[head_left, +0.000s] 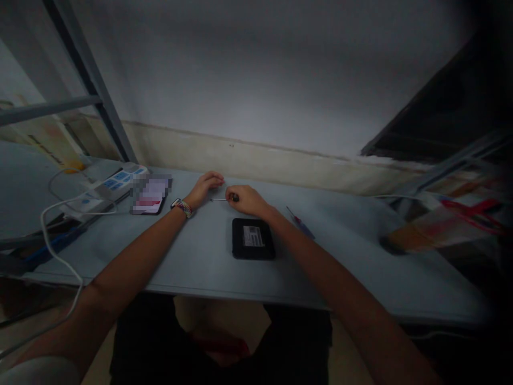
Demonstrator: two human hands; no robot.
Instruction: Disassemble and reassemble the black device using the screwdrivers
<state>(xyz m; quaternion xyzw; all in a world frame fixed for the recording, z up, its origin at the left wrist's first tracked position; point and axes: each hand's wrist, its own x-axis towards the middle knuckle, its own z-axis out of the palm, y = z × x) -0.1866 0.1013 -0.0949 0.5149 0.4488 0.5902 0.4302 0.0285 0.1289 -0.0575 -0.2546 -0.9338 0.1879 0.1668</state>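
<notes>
My right hand (246, 200) is closed around the dark handle of a small screwdriver (223, 199), whose thin metal shaft points left. My left hand (206, 185) rests on the grey table (352, 251) just beyond the tip, fingers curled down and pressed together; what they hold, if anything, is too small to see. A striped band circles my left wrist. A black rectangular device (253, 239) with a white label lies flat on the table, just in front of my right hand.
A second screwdriver (300, 223) with a red and blue handle lies right of my right forearm. A phone (149, 197) sits at the left, beside a white power strip (108, 188) and white cables. Metal shelf frames stand at both sides; a wall runs behind.
</notes>
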